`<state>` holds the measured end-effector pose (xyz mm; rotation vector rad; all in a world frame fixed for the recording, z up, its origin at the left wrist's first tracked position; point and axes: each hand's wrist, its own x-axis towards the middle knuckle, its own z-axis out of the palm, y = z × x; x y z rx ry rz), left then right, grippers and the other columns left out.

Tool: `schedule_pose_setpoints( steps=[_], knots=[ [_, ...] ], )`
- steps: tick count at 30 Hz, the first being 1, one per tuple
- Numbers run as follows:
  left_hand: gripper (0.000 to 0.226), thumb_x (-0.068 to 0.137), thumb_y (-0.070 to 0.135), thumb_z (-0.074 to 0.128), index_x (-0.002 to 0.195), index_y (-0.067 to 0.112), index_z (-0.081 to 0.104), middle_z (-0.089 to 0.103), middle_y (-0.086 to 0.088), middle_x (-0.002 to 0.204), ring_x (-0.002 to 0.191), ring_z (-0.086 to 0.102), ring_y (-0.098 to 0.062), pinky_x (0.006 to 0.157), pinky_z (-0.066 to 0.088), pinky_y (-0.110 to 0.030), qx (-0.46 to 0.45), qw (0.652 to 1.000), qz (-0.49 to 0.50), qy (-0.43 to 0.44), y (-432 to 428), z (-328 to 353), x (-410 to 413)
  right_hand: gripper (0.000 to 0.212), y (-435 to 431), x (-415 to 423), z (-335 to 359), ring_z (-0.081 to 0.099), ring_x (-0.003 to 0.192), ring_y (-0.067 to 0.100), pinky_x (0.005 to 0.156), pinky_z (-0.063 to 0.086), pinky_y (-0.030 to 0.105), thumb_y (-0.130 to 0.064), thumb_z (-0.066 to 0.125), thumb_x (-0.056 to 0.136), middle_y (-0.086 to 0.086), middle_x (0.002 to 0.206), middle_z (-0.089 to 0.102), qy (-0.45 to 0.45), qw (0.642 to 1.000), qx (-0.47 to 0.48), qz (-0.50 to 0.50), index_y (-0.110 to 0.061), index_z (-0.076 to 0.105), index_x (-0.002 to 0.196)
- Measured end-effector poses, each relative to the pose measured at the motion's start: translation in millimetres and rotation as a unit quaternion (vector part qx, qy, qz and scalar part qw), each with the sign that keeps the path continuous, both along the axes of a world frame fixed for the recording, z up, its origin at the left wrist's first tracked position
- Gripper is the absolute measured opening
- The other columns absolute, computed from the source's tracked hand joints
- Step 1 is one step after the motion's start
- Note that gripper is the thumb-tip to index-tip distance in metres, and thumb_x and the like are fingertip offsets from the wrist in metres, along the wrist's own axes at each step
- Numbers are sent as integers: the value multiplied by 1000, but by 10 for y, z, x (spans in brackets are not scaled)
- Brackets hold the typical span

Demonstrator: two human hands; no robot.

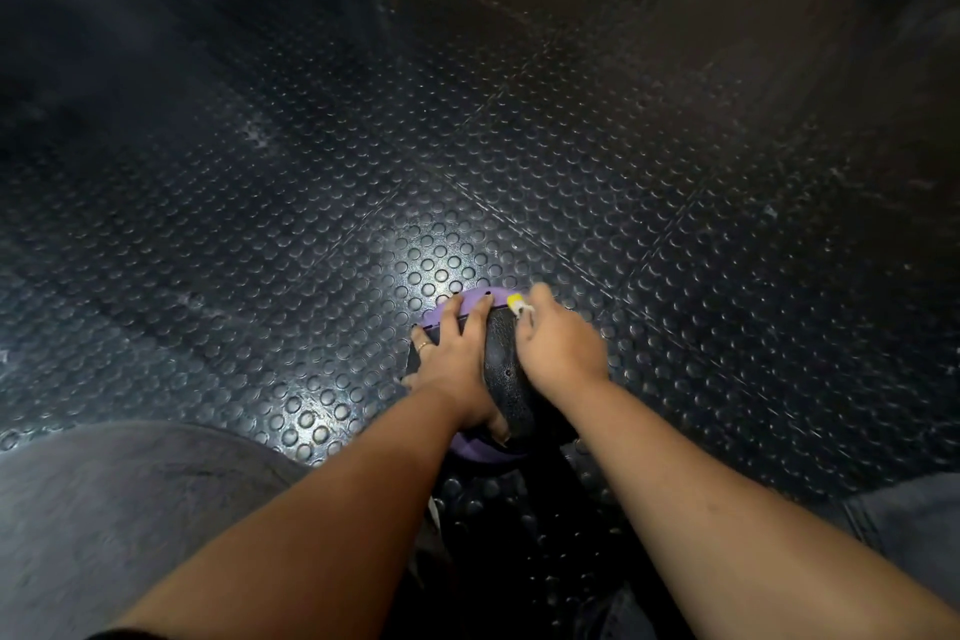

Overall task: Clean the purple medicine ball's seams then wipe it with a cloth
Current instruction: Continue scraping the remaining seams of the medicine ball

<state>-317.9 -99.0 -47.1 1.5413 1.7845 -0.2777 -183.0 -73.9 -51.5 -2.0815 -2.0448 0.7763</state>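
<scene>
While the left hand (457, 361) presses flat on the medicine ball (501, 371), the right hand (563, 348) pinches a yellow-tipped tool (517, 302).

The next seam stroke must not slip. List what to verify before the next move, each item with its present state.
1. Steadying: the left hand lies spread flat on the medicine ball: ok.
2. Grip: the right hand holds the yellow-and-white tool: ok.
3. Tool tip on the seam at the ball's purple edge: cannot tell, the right hand hides it.
4. Support: the ball rests on the studded floor: ok.
5. A cloth within reach for the wipe: cannot tell, none in view.
</scene>
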Motion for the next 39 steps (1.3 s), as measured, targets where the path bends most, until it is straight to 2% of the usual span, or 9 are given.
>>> schedule_pose_setpoints(
  steps=[4,10,15,18,20,23,26,32,39],
  knots=[
    [161,41,30,101,150,51,-16,-26,15,159,148,-11,-49,104,30,-76,-5,1000,14,-9,-18,90,58,13,-87,250,-202,58,80,34,60,38,35,-30,30,101,9,83,57,6,996,-40,-83,-17,35,101],
    [161,43,38,100,151,45,-20,-24,17,161,149,-11,-46,104,29,-77,33,999,3,-19,-81,97,126,36,-476,851,-589,52,120,37,94,41,36,-19,41,96,23,132,53,-17,943,-269,-196,-11,43,132],
    [156,40,48,98,160,23,1,-3,9,167,152,1,-36,123,12,-52,69,995,12,-64,0,18,-97,35,-171,803,-305,54,97,36,79,39,33,-27,50,94,17,126,45,101,944,-126,-287,-16,46,127],
    [149,42,45,98,160,32,8,2,13,166,150,10,-34,124,10,-48,74,995,-26,-60,61,22,-237,65,12,745,-42,48,94,25,86,39,28,-8,56,86,7,126,30,188,949,-75,-240,-31,38,144],
    [144,44,43,98,158,41,9,5,20,164,147,12,-38,121,22,-53,76,995,-16,-65,28,11,-235,81,60,651,82,49,103,23,88,41,30,0,56,81,3,130,36,202,964,-24,-174,-37,30,147],
    [141,42,50,97,154,50,12,9,26,162,146,13,-37,113,35,-55,91,994,-15,-55,-2,24,-146,67,112,457,78,50,113,27,93,44,36,-4,55,85,4,131,47,98,993,48,-51,-32,39,143],
    [139,41,54,96,154,50,15,13,24,162,144,17,-38,112,38,-50,98,994,-22,-36,30,48,-22,55,63,335,-10,44,118,30,98,41,40,-6,47,90,7,128,46,11,999,31,17,-26,44,141],
    [138,38,64,91,154,50,17,14,24,161,134,30,-33,106,44,-50,110,994,-1,-23,107,10,123,44,-334,306,93,52,101,35,84,44,47,-4,47,86,11,117,46,31,996,67,47,-14,49,128],
    [139,41,62,89,157,39,17,17,11,163,144,32,-28,116,26,-42,105,993,48,-39,154,-61,-10,47,-740,408,-52,50,98,33,82,41,46,-5,42,86,6,119,43,-15,991,34,128,-20,42,130]
  ],
)
